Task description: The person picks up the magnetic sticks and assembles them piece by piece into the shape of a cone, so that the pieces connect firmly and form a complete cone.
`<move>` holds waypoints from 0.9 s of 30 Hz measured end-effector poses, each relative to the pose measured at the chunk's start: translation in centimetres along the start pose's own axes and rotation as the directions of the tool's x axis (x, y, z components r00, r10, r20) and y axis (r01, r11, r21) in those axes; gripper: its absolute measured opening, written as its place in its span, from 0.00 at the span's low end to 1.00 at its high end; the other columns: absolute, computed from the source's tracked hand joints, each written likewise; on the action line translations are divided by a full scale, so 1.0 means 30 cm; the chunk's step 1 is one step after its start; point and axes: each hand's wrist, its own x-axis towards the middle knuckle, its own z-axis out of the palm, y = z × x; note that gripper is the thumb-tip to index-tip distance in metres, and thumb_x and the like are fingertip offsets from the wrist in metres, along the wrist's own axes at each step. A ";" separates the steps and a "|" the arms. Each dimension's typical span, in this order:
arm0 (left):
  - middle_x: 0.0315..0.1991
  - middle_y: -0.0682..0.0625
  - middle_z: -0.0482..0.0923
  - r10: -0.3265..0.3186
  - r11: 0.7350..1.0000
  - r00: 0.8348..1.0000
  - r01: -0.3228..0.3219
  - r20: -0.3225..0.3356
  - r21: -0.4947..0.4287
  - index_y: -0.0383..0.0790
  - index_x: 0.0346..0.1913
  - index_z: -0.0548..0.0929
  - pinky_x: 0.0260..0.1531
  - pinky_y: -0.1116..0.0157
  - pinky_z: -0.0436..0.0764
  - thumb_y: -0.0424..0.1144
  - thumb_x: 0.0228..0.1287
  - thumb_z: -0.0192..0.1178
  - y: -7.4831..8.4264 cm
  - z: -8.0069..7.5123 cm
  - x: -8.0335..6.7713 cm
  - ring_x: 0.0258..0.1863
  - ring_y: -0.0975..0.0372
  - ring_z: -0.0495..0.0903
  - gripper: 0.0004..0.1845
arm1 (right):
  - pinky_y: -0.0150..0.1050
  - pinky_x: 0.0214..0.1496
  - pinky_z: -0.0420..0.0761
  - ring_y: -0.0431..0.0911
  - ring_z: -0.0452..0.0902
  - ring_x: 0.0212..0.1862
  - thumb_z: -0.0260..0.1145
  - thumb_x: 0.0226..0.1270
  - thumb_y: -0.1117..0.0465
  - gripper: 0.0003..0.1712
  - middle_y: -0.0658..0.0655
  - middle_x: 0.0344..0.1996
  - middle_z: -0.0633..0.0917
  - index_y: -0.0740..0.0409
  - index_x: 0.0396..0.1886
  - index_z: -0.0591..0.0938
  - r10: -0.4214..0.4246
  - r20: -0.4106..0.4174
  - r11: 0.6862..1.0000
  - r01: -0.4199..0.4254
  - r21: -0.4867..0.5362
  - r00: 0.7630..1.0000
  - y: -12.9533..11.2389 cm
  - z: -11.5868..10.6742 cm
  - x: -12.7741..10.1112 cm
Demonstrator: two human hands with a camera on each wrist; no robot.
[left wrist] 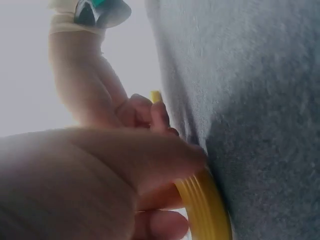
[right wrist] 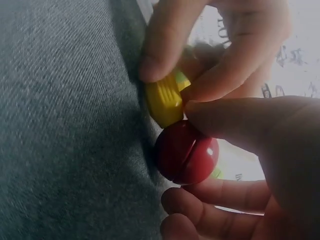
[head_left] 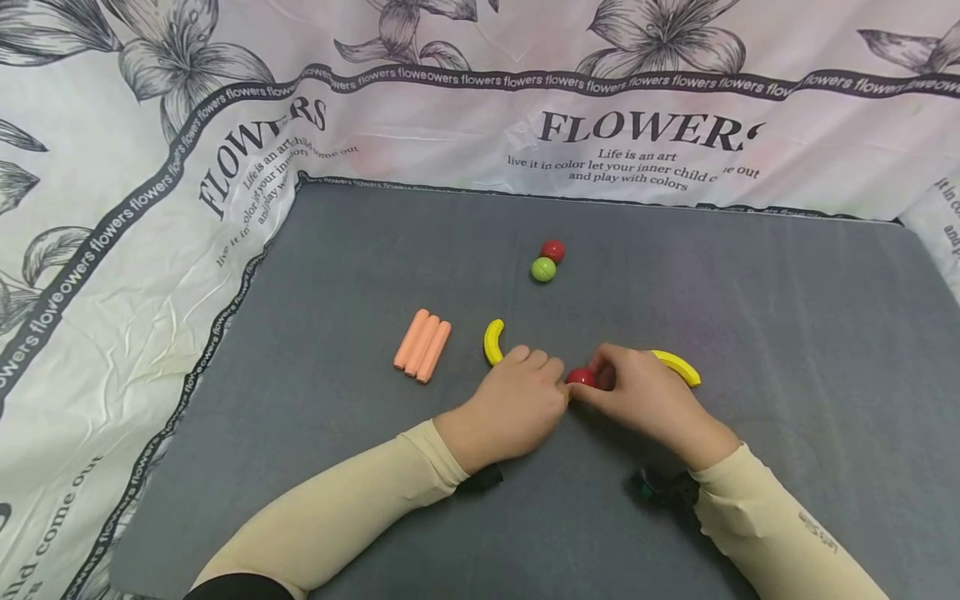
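Note:
A shiny red ball with a groove (right wrist: pixel 187 152) lies on the grey table between my two hands. My right hand (head_left: pixel 648 396) holds it between thumb and fingers. With its thumb and fingers, my left hand (head_left: pixel 517 408) pinches a ridged yellow toy banana (left wrist: pixel 205 205). In the right wrist view the banana's blunt end (right wrist: pixel 167 107) comes right up to the ball, and the right thumb tip is at the same spot. The head view shows the banana's upper part (head_left: pixel 492 340) curving out past the left knuckles; the rest is hidden.
Behind my right hand lies a second yellow toy banana (head_left: pixel 678 367), partly covered. Three orange-pink sticks (head_left: pixel 422 346) lie side by side to the left. Farther back, a green ball (head_left: pixel 543 269) sits against another red ball (head_left: pixel 553 251). A flower-printed cloth (head_left: pixel 450 125) borders the table.

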 end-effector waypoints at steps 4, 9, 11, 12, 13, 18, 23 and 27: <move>0.26 0.57 0.79 -0.041 0.998 0.998 0.039 0.048 0.044 0.54 0.33 0.90 0.25 0.67 0.67 0.44 0.74 0.65 0.022 -0.004 -0.004 0.24 0.64 0.78 0.09 | 0.39 0.28 0.73 0.41 0.73 0.23 0.76 0.65 0.48 0.15 0.46 0.21 0.80 0.50 0.30 0.81 -0.011 0.006 1.000 0.011 -0.013 1.000 -0.010 0.000 -0.002; 0.27 0.56 0.81 -0.056 0.998 0.991 0.059 0.118 -0.022 0.51 0.36 0.91 0.24 0.67 0.72 0.43 0.75 0.64 0.010 -0.008 -0.002 0.24 0.64 0.80 0.08 | 0.39 0.28 0.75 0.41 0.74 0.23 0.74 0.69 0.45 0.15 0.45 0.20 0.80 0.50 0.33 0.84 -0.015 0.035 1.000 0.016 -0.027 0.999 -0.018 -0.016 0.004; 0.27 0.56 0.81 -0.055 0.997 0.990 0.061 0.134 -0.044 0.50 0.37 0.91 0.24 0.67 0.74 0.43 0.75 0.64 0.003 -0.011 -0.002 0.23 0.63 0.79 0.09 | 0.40 0.29 0.75 0.41 0.76 0.24 0.72 0.71 0.44 0.15 0.44 0.21 0.82 0.49 0.35 0.86 -0.010 0.029 0.999 0.011 -0.035 1.000 -0.019 -0.029 0.008; 0.28 0.55 0.81 -0.055 0.997 0.989 0.063 0.140 -0.051 0.50 0.37 0.91 0.24 0.66 0.74 0.43 0.75 0.64 -0.001 -0.013 -0.001 0.23 0.63 0.79 0.08 | 0.40 0.29 0.76 0.40 0.76 0.25 0.72 0.71 0.44 0.15 0.44 0.23 0.84 0.49 0.37 0.87 -0.011 0.018 0.999 0.012 -0.043 1.000 -0.018 -0.037 0.009; 0.28 0.55 0.81 -0.055 0.996 0.988 0.064 0.146 -0.055 0.50 0.37 0.91 0.25 0.66 0.75 0.42 0.74 0.64 -0.004 -0.015 -0.002 0.24 0.63 0.79 0.08 | 0.41 0.30 0.77 0.40 0.77 0.26 0.72 0.72 0.45 0.14 0.44 0.24 0.85 0.50 0.39 0.88 -0.014 0.002 0.998 0.014 -0.054 1.000 -0.016 -0.046 0.010; 0.28 0.55 0.80 -0.051 0.995 0.985 0.064 0.165 -0.074 0.50 0.34 0.90 0.25 0.65 0.74 0.37 0.70 0.65 -0.012 -0.022 -0.004 0.24 0.62 0.79 0.07 | 0.47 0.34 0.79 0.44 0.81 0.32 0.73 0.70 0.55 0.11 0.50 0.31 0.88 0.55 0.46 0.89 -0.030 -0.088 0.991 0.019 -0.131 0.996 0.009 -0.087 0.008; 0.27 0.55 0.79 -0.048 0.992 0.981 0.069 0.190 -0.109 0.49 0.34 0.90 0.26 0.66 0.72 0.36 0.70 0.65 -0.017 -0.025 -0.003 0.24 0.63 0.77 0.07 | 0.55 0.40 0.81 0.53 0.84 0.40 0.73 0.69 0.60 0.13 0.58 0.39 0.88 0.59 0.49 0.88 -0.012 -0.123 0.987 -0.008 -0.163 0.992 0.043 -0.113 0.004; 0.27 0.55 0.79 -0.044 0.988 0.976 0.074 0.213 -0.137 0.49 0.34 0.90 0.26 0.66 0.71 0.36 0.71 0.64 -0.020 -0.030 0.000 0.23 0.63 0.75 0.08 | 0.59 0.44 0.81 0.58 0.83 0.48 0.74 0.69 0.59 0.18 0.63 0.46 0.85 0.61 0.55 0.86 0.025 -0.118 0.981 -0.047 -0.187 0.993 0.072 -0.131 -0.008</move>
